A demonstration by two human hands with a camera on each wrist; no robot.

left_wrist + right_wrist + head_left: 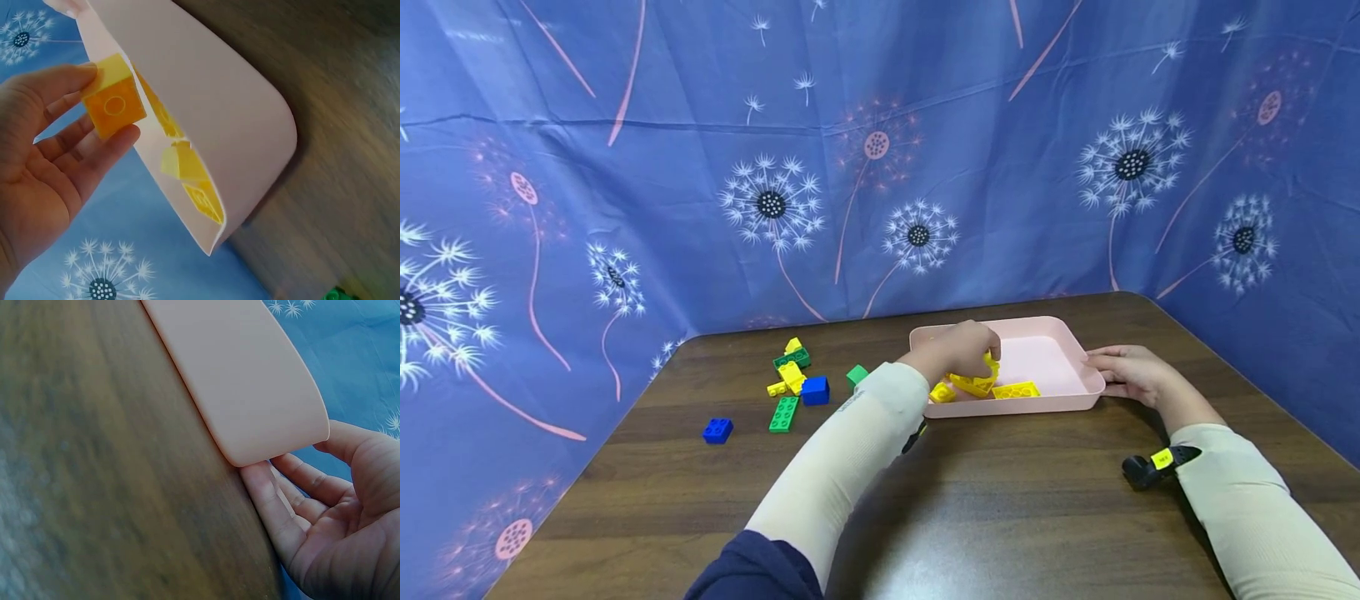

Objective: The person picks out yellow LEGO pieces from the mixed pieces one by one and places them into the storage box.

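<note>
My left hand (962,346) pinches a yellow toy brick (115,100) between thumb and fingertips, over the left part of a pink tray (1045,362). In the left wrist view, the brick's side with a ring mark faces the camera. Several yellow bricks lie in the tray, among them a studded one (1017,390) by the front wall and a small one (942,392) at the left corner. My right hand (1138,375) touches the tray's right end from outside, its fingers fairly straight. In the right wrist view, the thumb (272,506) rests at the lower corner.
Left of the tray on the wooden table (1000,500) lie loose bricks: blue ones (718,431) (815,391), green ones (784,414) (857,376) (792,358), and yellow ones (792,377). A blue dandelion-print cloth (1000,183) hangs behind the table.
</note>
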